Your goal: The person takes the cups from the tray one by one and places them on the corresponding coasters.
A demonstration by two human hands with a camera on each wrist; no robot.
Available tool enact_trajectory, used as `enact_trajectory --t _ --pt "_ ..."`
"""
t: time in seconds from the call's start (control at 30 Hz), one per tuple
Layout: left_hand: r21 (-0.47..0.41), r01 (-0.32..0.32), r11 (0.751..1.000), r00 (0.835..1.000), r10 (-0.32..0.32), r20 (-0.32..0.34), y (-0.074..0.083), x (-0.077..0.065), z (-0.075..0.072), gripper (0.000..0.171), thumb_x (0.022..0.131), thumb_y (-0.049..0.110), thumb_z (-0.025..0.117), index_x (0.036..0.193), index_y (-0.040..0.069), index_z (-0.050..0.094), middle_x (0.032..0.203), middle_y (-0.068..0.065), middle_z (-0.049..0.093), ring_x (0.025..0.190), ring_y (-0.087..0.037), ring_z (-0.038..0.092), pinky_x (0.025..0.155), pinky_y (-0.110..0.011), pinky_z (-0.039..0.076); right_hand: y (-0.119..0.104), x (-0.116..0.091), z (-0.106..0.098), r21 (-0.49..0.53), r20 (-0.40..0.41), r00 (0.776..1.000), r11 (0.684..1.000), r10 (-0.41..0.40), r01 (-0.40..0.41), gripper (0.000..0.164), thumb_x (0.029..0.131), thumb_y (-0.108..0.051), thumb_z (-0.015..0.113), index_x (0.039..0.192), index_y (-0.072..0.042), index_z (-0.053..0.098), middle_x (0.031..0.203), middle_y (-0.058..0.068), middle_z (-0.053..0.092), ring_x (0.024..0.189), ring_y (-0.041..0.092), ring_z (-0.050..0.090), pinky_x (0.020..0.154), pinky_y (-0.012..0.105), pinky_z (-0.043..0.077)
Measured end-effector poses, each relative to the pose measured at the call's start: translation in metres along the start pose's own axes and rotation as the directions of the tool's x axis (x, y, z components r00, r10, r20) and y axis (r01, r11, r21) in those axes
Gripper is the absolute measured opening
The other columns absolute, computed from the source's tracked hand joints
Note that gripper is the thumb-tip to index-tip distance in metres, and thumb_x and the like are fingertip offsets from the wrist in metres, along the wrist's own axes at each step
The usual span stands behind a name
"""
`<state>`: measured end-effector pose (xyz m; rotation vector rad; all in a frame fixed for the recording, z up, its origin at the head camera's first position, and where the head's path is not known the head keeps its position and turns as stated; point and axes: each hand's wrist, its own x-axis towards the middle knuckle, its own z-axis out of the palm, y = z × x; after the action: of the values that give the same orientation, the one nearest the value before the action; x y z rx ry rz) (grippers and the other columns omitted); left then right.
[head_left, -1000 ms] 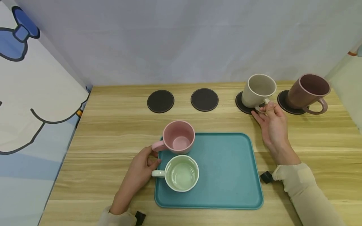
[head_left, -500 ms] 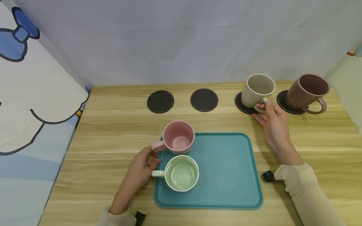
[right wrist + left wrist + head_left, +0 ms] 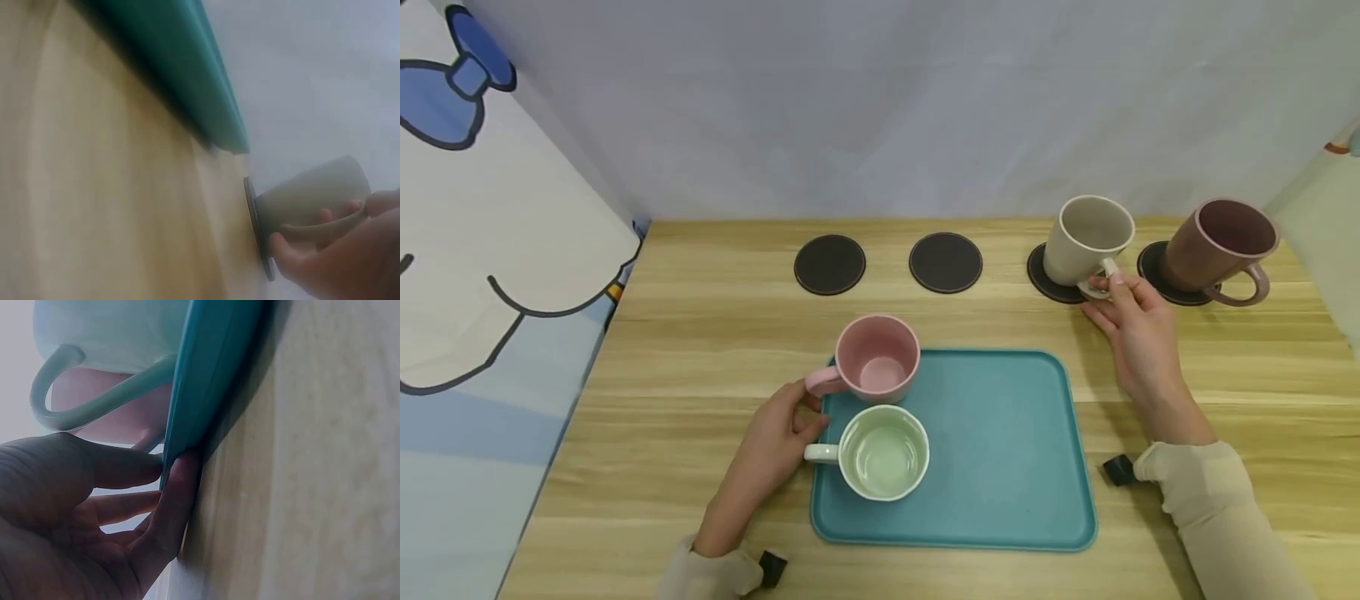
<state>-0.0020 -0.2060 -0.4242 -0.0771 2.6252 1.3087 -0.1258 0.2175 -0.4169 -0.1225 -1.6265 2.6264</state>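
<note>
My left hand pinches the left rim of a teal tray, thumb above and a finger underneath, as the left wrist view shows. On that tray's left side stand a pink mug and, nearer me, a pale green mug, handles pointing left. A cream mug stands on a round black coaster at the back right. Its handle is held by my right hand; in the right wrist view, fingers reach round the handle and one fingertip lies low by the mug's base and coaster.
To the right of the cream mug, a brown mug stands on another coaster. Two bare black coasters lie along the back of the wooden table. A pale cloth wall rises behind the table's back edge.
The right hand has shifted slightly to the right while keeping hold of the cream mug's handle. The head view has tilted a little. Mugs and tray look unmoved.
</note>
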Motion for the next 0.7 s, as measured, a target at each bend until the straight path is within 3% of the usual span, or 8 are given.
enact_trajectory --t 0.3,0.7 --pt "0.002 -0.009 1.000 1.000 0.009 -0.008 -0.0016 0.0003 -0.0004 0.039 0.094 0.002 0.072 0.132 0.000 0.062 0.111 -0.016 0.067 0.073 -0.014 0.057 0.063 -0.023 0.047 -0.0003 -0.0005 0.0004 0.036 -0.004 1.000 0.999 -0.002 0.002 0.018 0.101 -0.017 0.066 0.107 -0.001 0.062 0.111 0.008 0.069 0.100 0.018 0.077 0.091 0.028 0.061" --pt "-0.002 -0.012 1.000 1.000 0.012 -0.009 -0.0048 0.0002 0.0010 0.040 0.094 0.002 0.072 0.133 0.001 0.062 0.111 -0.016 0.067 0.073 -0.015 0.058 0.064 -0.023 0.049 0.0008 -0.0032 -0.0013 0.002 0.020 1.000 1.000 0.013 -0.013 0.020 0.103 -0.019 0.063 0.112 -0.001 0.063 0.116 0.008 0.067 0.105 0.016 0.076 0.091 0.026 0.061"
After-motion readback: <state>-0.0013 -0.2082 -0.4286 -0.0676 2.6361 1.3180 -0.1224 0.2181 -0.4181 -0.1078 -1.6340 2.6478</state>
